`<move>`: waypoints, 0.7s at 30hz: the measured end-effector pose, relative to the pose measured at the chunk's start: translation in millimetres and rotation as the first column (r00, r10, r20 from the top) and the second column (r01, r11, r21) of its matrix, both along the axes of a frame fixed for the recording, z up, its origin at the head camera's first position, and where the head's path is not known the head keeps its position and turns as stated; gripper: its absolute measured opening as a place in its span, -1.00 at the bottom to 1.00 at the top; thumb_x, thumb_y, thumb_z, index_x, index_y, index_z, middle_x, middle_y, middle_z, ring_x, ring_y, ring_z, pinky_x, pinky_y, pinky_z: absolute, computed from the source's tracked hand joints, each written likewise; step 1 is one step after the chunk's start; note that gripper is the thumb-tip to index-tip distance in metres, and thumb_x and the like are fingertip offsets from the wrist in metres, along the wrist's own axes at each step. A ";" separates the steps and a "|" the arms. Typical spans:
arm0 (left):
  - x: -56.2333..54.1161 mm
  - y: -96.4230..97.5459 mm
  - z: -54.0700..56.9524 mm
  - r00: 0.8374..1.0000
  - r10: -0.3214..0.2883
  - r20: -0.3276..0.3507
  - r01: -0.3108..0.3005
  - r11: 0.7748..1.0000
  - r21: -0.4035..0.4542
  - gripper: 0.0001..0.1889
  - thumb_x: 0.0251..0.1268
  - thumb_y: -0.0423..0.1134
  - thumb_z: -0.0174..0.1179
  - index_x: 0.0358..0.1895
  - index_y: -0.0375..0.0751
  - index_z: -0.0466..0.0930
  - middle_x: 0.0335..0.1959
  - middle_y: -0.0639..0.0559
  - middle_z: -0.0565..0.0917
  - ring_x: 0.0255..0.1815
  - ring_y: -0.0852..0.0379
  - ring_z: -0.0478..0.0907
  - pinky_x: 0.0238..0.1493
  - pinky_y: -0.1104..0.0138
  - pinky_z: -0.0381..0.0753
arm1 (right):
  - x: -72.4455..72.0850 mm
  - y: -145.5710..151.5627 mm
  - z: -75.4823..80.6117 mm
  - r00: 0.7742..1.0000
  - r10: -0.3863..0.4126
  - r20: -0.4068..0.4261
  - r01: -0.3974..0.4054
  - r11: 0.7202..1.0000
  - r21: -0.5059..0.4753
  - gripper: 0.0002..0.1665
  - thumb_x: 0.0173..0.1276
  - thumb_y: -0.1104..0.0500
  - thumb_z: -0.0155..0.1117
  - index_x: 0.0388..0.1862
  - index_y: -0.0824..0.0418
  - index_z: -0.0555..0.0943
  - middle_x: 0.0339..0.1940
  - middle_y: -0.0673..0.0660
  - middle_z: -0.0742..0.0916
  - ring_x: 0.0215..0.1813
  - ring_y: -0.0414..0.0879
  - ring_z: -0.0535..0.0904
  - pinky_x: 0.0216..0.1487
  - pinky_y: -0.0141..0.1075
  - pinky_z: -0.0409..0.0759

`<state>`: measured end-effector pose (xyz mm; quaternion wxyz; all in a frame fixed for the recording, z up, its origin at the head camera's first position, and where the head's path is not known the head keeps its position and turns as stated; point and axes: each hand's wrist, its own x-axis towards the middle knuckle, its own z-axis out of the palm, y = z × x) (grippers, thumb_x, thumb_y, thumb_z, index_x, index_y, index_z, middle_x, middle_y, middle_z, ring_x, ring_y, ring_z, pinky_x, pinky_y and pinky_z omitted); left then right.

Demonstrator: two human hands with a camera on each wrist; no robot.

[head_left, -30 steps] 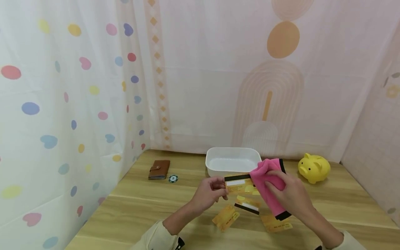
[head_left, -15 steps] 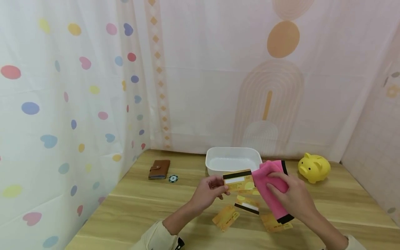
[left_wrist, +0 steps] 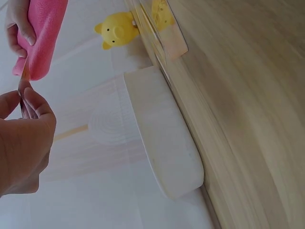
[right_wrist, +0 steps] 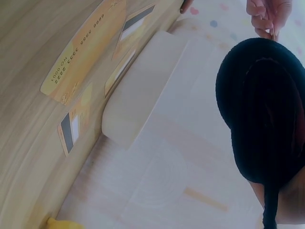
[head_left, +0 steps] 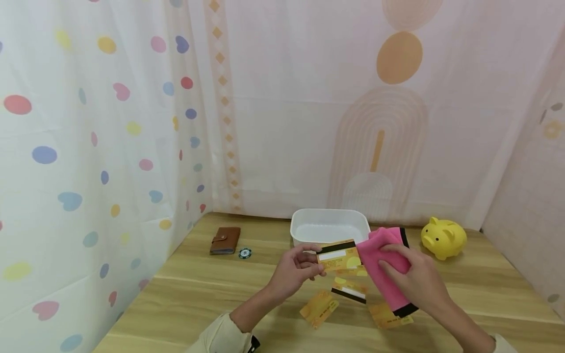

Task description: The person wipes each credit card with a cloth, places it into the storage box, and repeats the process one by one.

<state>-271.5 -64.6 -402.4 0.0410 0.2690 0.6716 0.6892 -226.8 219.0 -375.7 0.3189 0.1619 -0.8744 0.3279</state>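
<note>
In the head view my left hand [head_left: 293, 270] pinches a yellow bank card [head_left: 338, 256] by its left end, with the black magnetic stripe and white signature strip showing. My right hand [head_left: 414, 275] grips a folded pink cloth [head_left: 385, 268] with black edging, and the cloth meets the card's right end. From the left wrist the card is seen nearly edge-on between my left thumb and fingers [left_wrist: 40, 102]. The cloth's dark edging [right_wrist: 252, 95] hides most of the right hand in the right wrist view.
Several more yellow cards lie below, including one [head_left: 320, 309] at left and one stripe-up [head_left: 349, 290]. A white tub [head_left: 329, 225] stands behind the hands. A brown wallet [head_left: 225, 240] and poker chip [head_left: 244, 253] lie left; a yellow piggy bank [head_left: 443, 238] stands right.
The cloth and right hand have shifted slightly right along the card, baring more of its printed back. The card has tilted a little, its right end higher. The cards on the table stay put.
</note>
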 end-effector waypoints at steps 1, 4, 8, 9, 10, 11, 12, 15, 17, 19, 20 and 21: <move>-0.2 0.0 -0.5 1.000 0.000 -0.004 0.000 1.000 0.000 -0.62 0.30 -0.48 0.25 0.16 -0.42 0.48 -0.23 -0.12 0.69 -0.33 0.21 0.70 -0.36 0.42 0.58 | 0.1 0.3 -0.1 1.000 0.000 -0.001 0.000 1.000 -0.002 -0.69 0.10 0.25 0.57 -0.15 0.10 0.71 -0.29 0.14 0.73 -0.51 -0.28 0.47 -0.60 -0.38 0.48; -0.6 -0.4 -1.3 1.000 0.003 -0.004 -0.003 1.000 -0.001 -0.60 0.27 -0.49 0.25 0.19 -0.40 0.51 -0.20 -0.08 0.66 -0.33 0.25 0.69 -0.35 0.44 0.56 | 0.4 1.6 -0.3 1.000 0.002 0.002 -0.002 1.000 -0.008 -0.69 0.11 0.26 0.57 -0.15 0.11 0.71 -0.29 0.14 0.74 -0.52 -0.29 0.46 -0.61 -0.38 0.48; 0.1 -1.8 -0.6 1.000 -0.010 -0.005 0.010 1.000 -0.015 -0.58 0.27 -0.49 0.26 0.21 -0.42 0.51 -0.16 -0.10 0.66 -0.30 0.26 0.69 -0.24 0.43 0.61 | 0.9 3.4 0.0 1.000 0.006 0.008 -0.005 1.000 -0.018 -0.70 0.11 0.27 0.56 -0.15 0.12 0.71 -0.29 0.15 0.74 -0.50 -0.28 0.46 -0.61 -0.38 0.48; 0.1 -2.1 -0.6 1.000 -0.013 -0.007 0.013 1.000 -0.020 -0.57 0.27 -0.48 0.26 0.21 -0.43 0.51 -0.17 -0.12 0.68 -0.30 0.26 0.69 -0.21 0.42 0.61 | 0.9 3.7 0.2 1.000 0.006 0.007 -0.006 1.000 -0.020 -0.70 0.11 0.27 0.56 -0.16 0.12 0.71 -0.29 0.15 0.74 -0.50 -0.28 0.46 -0.61 -0.38 0.49; 0.0 -2.4 -0.6 1.000 -0.015 -0.008 0.015 1.000 -0.026 -0.57 0.28 -0.46 0.26 0.22 -0.43 0.51 -0.18 -0.16 0.70 -0.29 0.26 0.70 -0.19 0.41 0.62 | 1.0 4.0 0.5 1.000 0.007 0.007 -0.007 1.000 -0.022 -0.70 0.11 0.27 0.56 -0.16 0.13 0.71 -0.29 0.15 0.74 -0.50 -0.28 0.46 -0.61 -0.38 0.49; -0.3 -2.6 -0.8 1.000 -0.017 -0.011 0.017 0.999 -0.031 -0.56 0.29 -0.45 0.26 0.23 -0.43 0.50 -0.20 -0.20 0.71 -0.29 0.26 0.70 -0.17 0.40 0.62 | 1.1 4.2 0.7 1.000 0.009 0.005 -0.009 1.000 -0.021 -0.70 0.11 0.28 0.56 -0.16 0.13 0.71 -0.29 0.15 0.74 -0.50 -0.28 0.46 -0.61 -0.38 0.49; -0.6 -2.7 -0.9 1.000 -0.016 -0.015 0.016 0.999 -0.037 -0.56 0.30 -0.44 0.26 0.24 -0.42 0.50 -0.23 -0.25 0.72 -0.30 0.26 0.69 -0.17 0.40 0.62 | 1.2 4.4 1.0 1.000 0.011 0.005 -0.011 1.000 -0.020 -0.70 0.11 0.28 0.56 -0.16 0.13 0.71 -0.29 0.15 0.74 -0.50 -0.28 0.45 -0.61 -0.38 0.48; -1.6 -2.4 -0.9 0.999 -0.018 -0.040 0.016 0.999 -0.043 -0.58 0.36 -0.43 0.20 0.25 -0.43 0.50 -0.18 -0.37 0.70 -0.30 0.28 0.68 -0.21 0.42 0.61 | 1.4 4.7 1.5 1.000 0.015 0.003 -0.015 1.000 -0.019 -0.70 0.11 0.28 0.56 -0.16 0.12 0.72 -0.29 0.14 0.73 -0.50 -0.29 0.44 -0.62 -0.38 0.47; -1.7 -1.8 -0.6 0.998 -0.028 -0.056 0.026 0.999 -0.034 -0.61 0.38 -0.47 0.13 0.25 -0.47 0.49 -0.05 -0.43 0.65 -0.28 0.29 0.65 -0.24 0.44 0.61 | 1.8 4.7 1.8 1.000 0.012 0.009 -0.012 1.000 -0.016 -0.70 0.11 0.27 0.57 -0.16 0.12 0.72 -0.29 0.13 0.73 -0.50 -0.28 0.44 -0.62 -0.39 0.47; -1.3 -0.9 0.1 0.998 -0.034 -0.061 0.033 0.999 -0.020 -0.61 0.37 -0.54 0.08 0.25 -0.51 0.48 0.03 -0.47 0.61 -0.25 0.31 0.64 -0.25 0.46 0.61 | 2.3 4.4 2.1 1.000 0.013 0.010 -0.013 1.000 -0.016 -0.70 0.10 0.28 0.57 -0.16 0.12 0.71 -0.29 0.13 0.73 -0.49 -0.28 0.44 -0.61 -0.39 0.47; -1.0 -0.4 0.5 0.998 -0.036 -0.058 0.035 0.999 -0.012 -0.60 0.36 -0.57 0.06 0.25 -0.53 0.47 0.06 -0.47 0.59 -0.23 0.31 0.64 -0.23 0.46 0.62 | 2.4 4.3 2.2 1.000 0.015 0.011 -0.014 1.000 -0.017 -0.69 0.10 0.28 0.57 -0.16 0.12 0.71 -0.29 0.13 0.73 -0.49 -0.27 0.44 -0.61 -0.39 0.48; -1.0 0.1 0.4 0.998 -0.038 -0.053 0.037 0.999 -0.006 -0.60 0.34 -0.59 0.07 0.25 -0.54 0.46 0.09 -0.47 0.58 -0.20 0.31 0.64 -0.20 0.46 0.63 | 2.5 4.3 2.2 1.000 0.016 0.012 -0.015 1.000 -0.019 -0.69 0.10 0.28 0.57 -0.16 0.12 0.71 -0.29 0.13 0.73 -0.49 -0.27 0.45 -0.61 -0.38 0.48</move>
